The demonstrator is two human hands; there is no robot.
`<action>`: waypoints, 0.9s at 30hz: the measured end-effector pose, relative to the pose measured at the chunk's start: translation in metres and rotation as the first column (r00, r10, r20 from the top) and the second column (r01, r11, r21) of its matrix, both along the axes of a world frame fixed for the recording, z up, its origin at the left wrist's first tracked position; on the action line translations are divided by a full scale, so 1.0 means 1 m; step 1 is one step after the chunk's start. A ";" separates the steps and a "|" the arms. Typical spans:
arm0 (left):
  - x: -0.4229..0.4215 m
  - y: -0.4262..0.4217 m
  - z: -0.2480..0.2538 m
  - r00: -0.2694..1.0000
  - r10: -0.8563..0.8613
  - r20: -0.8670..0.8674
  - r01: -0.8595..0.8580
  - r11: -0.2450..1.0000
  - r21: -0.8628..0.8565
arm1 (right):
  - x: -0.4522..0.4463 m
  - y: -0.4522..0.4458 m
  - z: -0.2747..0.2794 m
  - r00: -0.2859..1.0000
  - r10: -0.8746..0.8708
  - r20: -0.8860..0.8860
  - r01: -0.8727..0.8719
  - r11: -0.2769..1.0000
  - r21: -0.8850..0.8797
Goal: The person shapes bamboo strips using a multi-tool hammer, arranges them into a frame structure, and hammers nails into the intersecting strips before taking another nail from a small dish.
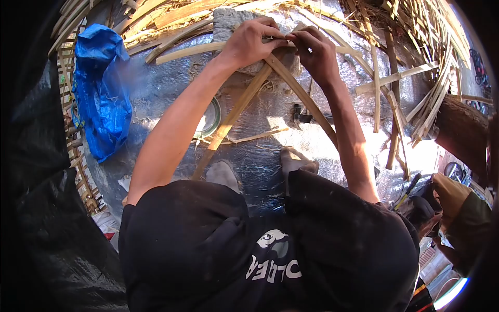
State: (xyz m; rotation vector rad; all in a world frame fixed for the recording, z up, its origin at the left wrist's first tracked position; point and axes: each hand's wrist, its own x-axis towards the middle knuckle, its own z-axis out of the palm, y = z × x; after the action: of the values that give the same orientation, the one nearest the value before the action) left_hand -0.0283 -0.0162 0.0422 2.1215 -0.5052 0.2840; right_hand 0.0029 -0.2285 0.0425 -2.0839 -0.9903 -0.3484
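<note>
Head view: both hands (249,42) (315,53) pinch fingertips together, contents indiscernible, beside two wooden slats (236,112) splaying toward the feet (299,160).

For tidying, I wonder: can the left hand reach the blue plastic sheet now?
Probably yes: nothing seems to block the blue plastic sheet, though the left hand is busy beside the right hand.

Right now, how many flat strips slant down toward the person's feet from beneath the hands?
2. The left strip slants down past the left foot; the right strip runs down behind the right forearm. Others could be hidden under the hands.
</note>
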 end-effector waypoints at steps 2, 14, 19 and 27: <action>-0.001 -0.003 0.001 0.997 0.048 -0.056 -0.046 0.998 0.034 | -0.002 0.001 -0.001 0.998 -0.022 -0.057 0.026 0.998 0.058; 0.007 -0.002 0.001 0.990 0.077 -0.122 -0.071 0.996 0.053 | 0.003 -0.005 -0.012 0.931 0.005 -0.364 0.058 0.985 0.161; 0.006 -0.005 0.001 0.997 0.064 -0.048 -0.061 0.995 0.079 | -0.001 0.000 -0.006 0.916 -0.019 -0.402 0.099 0.979 0.180; 0.001 -0.008 0.002 0.985 0.117 -0.126 -0.114 0.993 0.032 | 0.002 -0.001 -0.006 0.970 -0.035 -0.242 0.061 0.993 0.101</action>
State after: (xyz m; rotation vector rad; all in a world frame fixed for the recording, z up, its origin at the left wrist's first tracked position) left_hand -0.0275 -0.0246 0.0438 2.1806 -0.3127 0.2066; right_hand 0.0049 -0.2295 0.0368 -1.9992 -0.7611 -0.1646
